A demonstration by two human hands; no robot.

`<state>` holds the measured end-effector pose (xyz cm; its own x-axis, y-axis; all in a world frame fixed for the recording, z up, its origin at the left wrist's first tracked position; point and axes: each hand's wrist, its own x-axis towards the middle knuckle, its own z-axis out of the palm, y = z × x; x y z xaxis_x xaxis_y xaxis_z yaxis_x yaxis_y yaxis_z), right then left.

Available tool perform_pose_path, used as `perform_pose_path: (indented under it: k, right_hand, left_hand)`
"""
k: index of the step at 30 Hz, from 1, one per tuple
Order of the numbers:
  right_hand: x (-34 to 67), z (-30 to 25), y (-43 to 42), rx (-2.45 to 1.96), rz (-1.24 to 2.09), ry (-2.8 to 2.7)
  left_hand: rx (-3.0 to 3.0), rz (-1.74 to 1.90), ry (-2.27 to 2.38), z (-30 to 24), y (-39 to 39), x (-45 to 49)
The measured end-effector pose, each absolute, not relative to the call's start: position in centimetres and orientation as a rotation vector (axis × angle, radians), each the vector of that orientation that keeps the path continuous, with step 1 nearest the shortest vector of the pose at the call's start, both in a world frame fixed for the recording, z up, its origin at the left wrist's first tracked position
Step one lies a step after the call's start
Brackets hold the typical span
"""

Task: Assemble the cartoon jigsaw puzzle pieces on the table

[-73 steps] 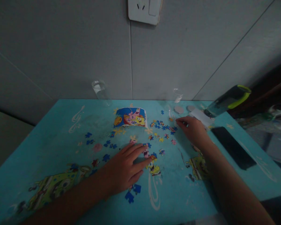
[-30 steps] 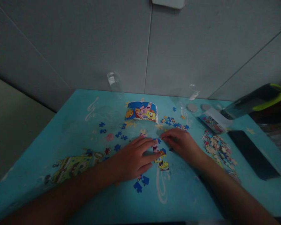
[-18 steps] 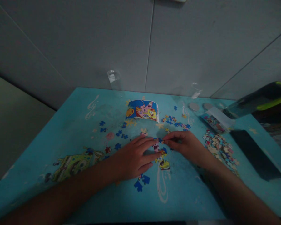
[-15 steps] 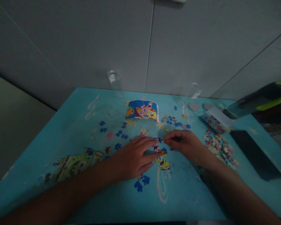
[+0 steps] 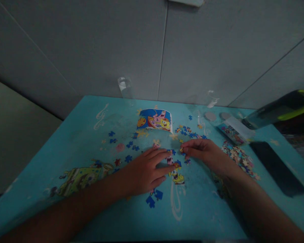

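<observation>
While resting the left hand (image 5: 147, 171), in the head view, with spread, loose fingers touching the partly joined puzzle pieces (image 5: 177, 179) midway between the side edges of the desk (image 5: 202, 216), pinching a small puzzle piece (image 5: 181, 149) between thumb and forefinger of the right hand (image 5: 205, 152), just beside them toward the right edge. Shows also a curved picture card (image 5: 155, 120) near the middle of the far edge, and a heap of mixed pieces (image 5: 239, 158) toward the right edge, beside a dark flat object (image 5: 277, 168).
</observation>
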<state>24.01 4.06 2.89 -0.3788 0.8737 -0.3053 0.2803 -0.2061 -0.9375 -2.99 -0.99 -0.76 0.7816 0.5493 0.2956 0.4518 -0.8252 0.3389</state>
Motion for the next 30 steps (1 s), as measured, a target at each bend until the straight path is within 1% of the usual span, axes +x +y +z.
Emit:
perform_pose_path:
  k: [7,21,26,30]
  right_hand:
    - [23.8,2.8,4.1,-1.357,1.584,-1.647]
    - [22.1,2.3,2.7,-1.388,1.258,-2.086]
    - [21.8,1.9,2.5,-1.404,1.203,-2.112]
    - [23.2,3.6,3.3,-1.42,1.092,-1.974]
  left_hand:
    - [2.74,0.521,0.79,-0.9,-1.0,-3.0]
    - [2.727,0.535,0.792,-0.6,-1.0,-2.9]
    - [2.739,0.505,0.786,-0.5,-1.0,-2.9]
    - [2.721,0.536,0.791,-0.6,-1.0,-3.0]
